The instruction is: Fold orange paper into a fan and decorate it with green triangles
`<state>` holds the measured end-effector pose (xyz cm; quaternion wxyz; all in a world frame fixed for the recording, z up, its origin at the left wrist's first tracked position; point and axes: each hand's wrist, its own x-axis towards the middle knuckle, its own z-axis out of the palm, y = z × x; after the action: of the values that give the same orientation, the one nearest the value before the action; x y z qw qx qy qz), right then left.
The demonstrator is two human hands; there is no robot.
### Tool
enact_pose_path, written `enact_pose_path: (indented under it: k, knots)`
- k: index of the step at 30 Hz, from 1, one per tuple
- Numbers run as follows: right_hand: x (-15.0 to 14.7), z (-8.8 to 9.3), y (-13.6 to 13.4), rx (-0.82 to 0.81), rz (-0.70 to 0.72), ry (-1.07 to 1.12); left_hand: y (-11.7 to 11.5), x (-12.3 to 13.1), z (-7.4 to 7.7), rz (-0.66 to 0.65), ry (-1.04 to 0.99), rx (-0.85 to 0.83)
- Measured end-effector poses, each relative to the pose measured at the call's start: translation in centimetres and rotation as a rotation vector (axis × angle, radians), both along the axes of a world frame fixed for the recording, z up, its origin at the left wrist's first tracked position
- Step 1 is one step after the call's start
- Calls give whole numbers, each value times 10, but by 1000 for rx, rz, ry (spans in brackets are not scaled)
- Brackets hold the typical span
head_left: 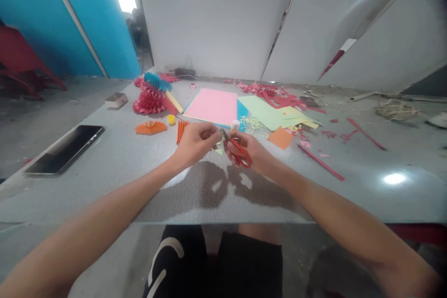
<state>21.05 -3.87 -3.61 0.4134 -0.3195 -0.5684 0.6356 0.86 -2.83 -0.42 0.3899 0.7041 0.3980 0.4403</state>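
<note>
My right hand (252, 148) is closed around red-handled scissors (241, 154), whose dark blades point up and left. Thumb and fingers of my left hand (196, 142) are pinched together just left of the blade tips; whatever they hold is too small to make out. Beyond the left hand stands an accordion-folded orange paper (181, 129), partly hidden by it. Another folded orange paper fan (151, 127) lies farther left, near a yellow cap (171, 119). Behind the right hand a white-capped object (235, 125) shows. Pale green paper scraps (219, 151) lie below the fingertips.
Pink sheets (213, 107) and green paper (267, 111) lie across the table's middle. Pleated pink and blue paper (150, 98) sits back left, a phone (64, 150) at the left edge. An orange square (280, 138) and red strips (321, 163) are on the right.
</note>
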Motion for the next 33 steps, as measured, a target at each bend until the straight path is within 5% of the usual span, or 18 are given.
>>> enact_pose_path:
  k: [22,33]
  knots:
    - [0,11,-4,42,25,-83,2,1,-2,41,18,55]
    - [3,-3,2,32,36,-39,1,2,-2,37,104,112]
